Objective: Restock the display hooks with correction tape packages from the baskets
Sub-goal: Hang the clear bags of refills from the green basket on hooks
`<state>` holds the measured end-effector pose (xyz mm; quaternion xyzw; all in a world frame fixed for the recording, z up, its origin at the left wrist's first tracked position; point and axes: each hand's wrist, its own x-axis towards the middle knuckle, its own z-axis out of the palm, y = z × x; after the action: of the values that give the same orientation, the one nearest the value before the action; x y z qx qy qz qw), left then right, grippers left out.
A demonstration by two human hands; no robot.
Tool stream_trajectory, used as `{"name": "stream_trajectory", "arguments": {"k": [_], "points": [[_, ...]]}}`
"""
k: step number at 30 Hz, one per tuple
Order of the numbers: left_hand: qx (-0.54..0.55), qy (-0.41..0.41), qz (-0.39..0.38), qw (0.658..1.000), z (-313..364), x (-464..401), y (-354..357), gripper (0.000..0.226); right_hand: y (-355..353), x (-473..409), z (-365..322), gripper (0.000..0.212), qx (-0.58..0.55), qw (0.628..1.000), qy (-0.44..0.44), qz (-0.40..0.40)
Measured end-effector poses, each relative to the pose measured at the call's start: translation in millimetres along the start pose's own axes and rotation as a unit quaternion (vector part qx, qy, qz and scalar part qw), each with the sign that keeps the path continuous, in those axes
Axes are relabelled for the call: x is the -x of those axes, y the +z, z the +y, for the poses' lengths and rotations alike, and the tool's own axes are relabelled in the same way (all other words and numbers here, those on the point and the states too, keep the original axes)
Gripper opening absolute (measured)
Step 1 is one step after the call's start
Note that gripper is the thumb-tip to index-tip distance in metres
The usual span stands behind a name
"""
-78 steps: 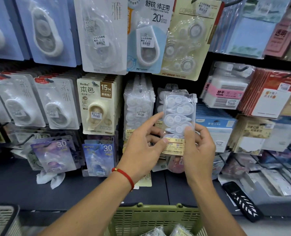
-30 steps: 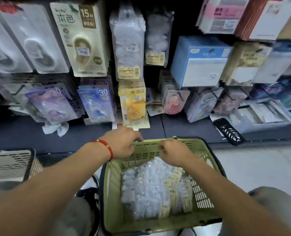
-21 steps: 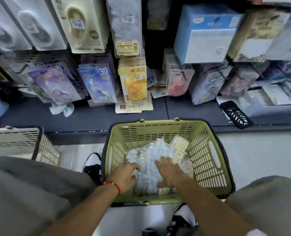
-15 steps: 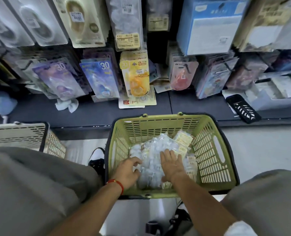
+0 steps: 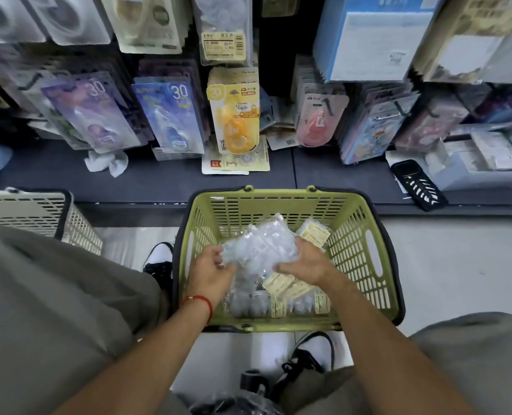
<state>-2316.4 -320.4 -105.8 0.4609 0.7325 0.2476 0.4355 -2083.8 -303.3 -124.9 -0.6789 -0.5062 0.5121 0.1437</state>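
A green basket stands on the floor in front of me, holding several clear correction tape packages with yellow labels. Both my hands are inside it, lifting a bunch of these packages. My left hand, with a red string at the wrist, grips the bunch's left edge. My right hand grips its right side from below. More packages lie on the basket floor. Above, hanging on the display hooks, are clear correction tape packs of the same kind.
A beige basket stands at the left. The dark shelf ledge carries a crumpled white tissue and a black device. Purple, blue, yellow and pink hanging packs crowd the lower hooks. My knees frame the basket.
My hands left the hooks, where a pack was hung, and dropped into the green basket. Within the last half second they closed on a bunch of packages and raised it.
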Motion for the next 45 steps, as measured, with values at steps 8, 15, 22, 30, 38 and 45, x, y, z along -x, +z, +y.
{"name": "stream_trajectory", "arguments": {"k": [8, 15, 22, 30, 38, 45], "points": [[0.333, -0.161, -0.252, 0.894, 30, 17, 11, 0.042, 7, 5, -24, 0.055, -0.265, 0.953, -0.030, -0.145], [0.368, -0.181, -0.149, 0.900, 1, 3, -5, 0.041, 46, -14, 18, 0.029, 0.242, 0.960, -0.024, -0.138], [0.435, -0.172, -0.154, 0.870, -2, 2, -25, 0.047, 60, -26, 37, 0.037, 0.313, 0.939, 0.042, -0.134], [0.460, -0.138, -0.213, 0.851, 32, 20, -32, 0.061, -38, 13, -20, 0.035, -0.171, 0.983, 0.048, 0.048], [0.397, 0.006, -0.222, 0.891, 128, 37, -52, 0.071, -74, 85, -134, 0.037, -0.217, 0.966, -0.086, 0.114], [0.299, 0.244, -0.156, 0.909, 214, 10, -122, 0.078, -130, 88, -229, 0.025, -0.191, 0.955, -0.191, 0.123]]}}
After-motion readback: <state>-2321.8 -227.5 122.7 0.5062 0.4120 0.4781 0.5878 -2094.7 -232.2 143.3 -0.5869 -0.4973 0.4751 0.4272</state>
